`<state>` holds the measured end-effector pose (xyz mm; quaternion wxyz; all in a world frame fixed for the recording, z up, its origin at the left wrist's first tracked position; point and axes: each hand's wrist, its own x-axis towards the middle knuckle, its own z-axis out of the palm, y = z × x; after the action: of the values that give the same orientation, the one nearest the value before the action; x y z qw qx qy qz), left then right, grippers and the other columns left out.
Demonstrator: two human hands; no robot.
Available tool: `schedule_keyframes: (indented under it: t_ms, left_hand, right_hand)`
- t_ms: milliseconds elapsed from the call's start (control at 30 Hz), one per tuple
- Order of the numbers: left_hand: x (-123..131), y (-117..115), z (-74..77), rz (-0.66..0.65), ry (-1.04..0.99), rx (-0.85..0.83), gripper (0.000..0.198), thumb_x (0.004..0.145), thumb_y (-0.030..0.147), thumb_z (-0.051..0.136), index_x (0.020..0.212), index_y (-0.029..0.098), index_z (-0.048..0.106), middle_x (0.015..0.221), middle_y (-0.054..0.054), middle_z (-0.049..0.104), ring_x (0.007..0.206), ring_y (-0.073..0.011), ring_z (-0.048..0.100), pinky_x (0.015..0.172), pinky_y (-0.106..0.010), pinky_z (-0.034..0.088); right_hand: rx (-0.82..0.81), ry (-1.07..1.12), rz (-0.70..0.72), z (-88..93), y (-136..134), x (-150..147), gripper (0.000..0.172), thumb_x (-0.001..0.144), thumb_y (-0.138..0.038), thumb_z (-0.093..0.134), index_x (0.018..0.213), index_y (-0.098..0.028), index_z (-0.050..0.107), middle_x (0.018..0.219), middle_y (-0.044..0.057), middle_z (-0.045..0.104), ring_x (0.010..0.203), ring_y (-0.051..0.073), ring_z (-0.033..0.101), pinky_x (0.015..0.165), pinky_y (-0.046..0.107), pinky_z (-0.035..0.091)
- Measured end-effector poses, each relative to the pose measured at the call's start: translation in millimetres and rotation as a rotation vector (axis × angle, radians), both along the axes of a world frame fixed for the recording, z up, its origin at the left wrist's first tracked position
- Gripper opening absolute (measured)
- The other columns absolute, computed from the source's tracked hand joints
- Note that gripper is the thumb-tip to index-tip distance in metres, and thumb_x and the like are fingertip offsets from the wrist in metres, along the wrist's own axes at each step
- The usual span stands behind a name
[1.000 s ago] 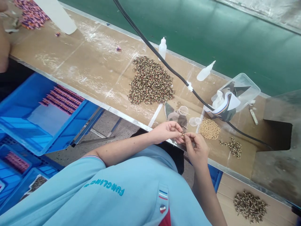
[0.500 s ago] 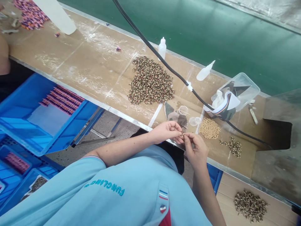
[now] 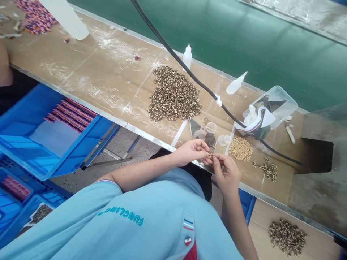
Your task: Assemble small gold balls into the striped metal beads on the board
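My left hand (image 3: 193,151) and my right hand (image 3: 226,172) meet at the table's near edge, fingertips almost touching. Pinched between them is a small gold-and-dark piece (image 3: 210,155), mostly covered by the fingers and too tiny to name. Just beyond my left hand lies a camouflage cloth (image 3: 202,134), with a round clear dish (image 3: 211,127) at its far edge. A second clear dish (image 3: 224,140) and a heap of tan beads (image 3: 240,148) lie past my right hand. To the right of the beads is a small cluster of gold-and-dark pieces (image 3: 269,169).
A big pile of similar pieces (image 3: 173,94) covers the middle of the table. Two white squeeze bottles (image 3: 187,57) are near the back edge. A black cable (image 3: 200,82) crosses above the table. A clear tub (image 3: 288,103) stands at right, blue crates (image 3: 73,155) at left.
The view has shifted very slightly. Both hands keep the same pinch at the same place, and nothing on the table has visibly moved.
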<state>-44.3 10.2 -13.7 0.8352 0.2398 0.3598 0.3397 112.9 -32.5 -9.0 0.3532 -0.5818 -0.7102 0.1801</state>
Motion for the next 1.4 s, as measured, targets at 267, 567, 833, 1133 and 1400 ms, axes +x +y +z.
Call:
schedule_keyframes:
  t_ms: [267, 567, 833, 1133, 1400]
  left_hand:
    - [0, -3, 0.2, 0.030, 0.006, 0.031, 0.026, 0.066, 0.018, 0.075, 0.077, 0.011, 0.052, 0.059, -0.002, 0.067, 0.058, -0.0136, 0.068, 0.060, -0.023, 0.055]
    - [1, 22, 38.5, 0.093, 0.112, 0.253, 0.017, 0.072, 0.014, 0.068, 0.079, 0.013, 0.052, 0.064, -0.001, 0.066, 0.063, -0.0113, 0.068, 0.061, -0.020, 0.055]
    - [33, 72, 75.2, 0.207, 0.186, 0.436, 0.008, 0.077, 0.006, 0.058, 0.080, 0.012, 0.052, 0.067, -0.001, 0.064, 0.061, -0.0093, 0.067, 0.062, -0.021, 0.054]
    - [70, 103, 79.6, 0.235, 0.303, 0.496, 0.008, 0.075, 0.009, 0.060, 0.078, 0.012, 0.054, 0.066, 0.000, 0.062, 0.062, -0.0092, 0.064, 0.065, -0.023, 0.055]
    - [98, 106, 66.6, 0.219, 0.593, 0.883, 0.009, 0.073, 0.012, 0.059, 0.080, 0.016, 0.062, 0.079, -0.002, 0.066, 0.073, -0.0110, 0.061, 0.070, -0.023, 0.050]
  right_hand:
    - [0.052, -0.033, -0.007, 0.3, 1, 3, 0.014, 0.088, -0.027, 0.052, 0.087, -0.022, 0.064, 0.078, 0.002, 0.068, 0.069, 0.014, 0.061, 0.062, 0.026, 0.048]
    - [0.273, -0.025, -0.546, 35.3, 67, 68, 0.024, 0.082, -0.036, 0.054, 0.088, -0.016, 0.067, 0.085, 0.008, 0.068, 0.076, 0.019, 0.060, 0.072, 0.034, 0.047]
    - [0.274, -0.331, -0.395, 24.9, 137, 91, 0.033, 0.074, -0.041, 0.056, 0.094, -0.018, 0.069, 0.074, 0.008, 0.067, 0.065, 0.022, 0.057, 0.064, 0.034, 0.041]
    - [0.659, -0.202, -0.236, 21.8, 136, 100, 0.018, 0.085, -0.021, 0.050, 0.091, -0.022, 0.067, 0.082, 0.005, 0.067, 0.079, 0.019, 0.060, 0.075, 0.035, 0.042]
    - [0.633, 0.004, -0.041, 30.0, 126, 85, 0.006, 0.088, -0.022, 0.053, 0.086, -0.024, 0.059, 0.079, -0.001, 0.067, 0.077, 0.014, 0.060, 0.087, 0.036, 0.044]
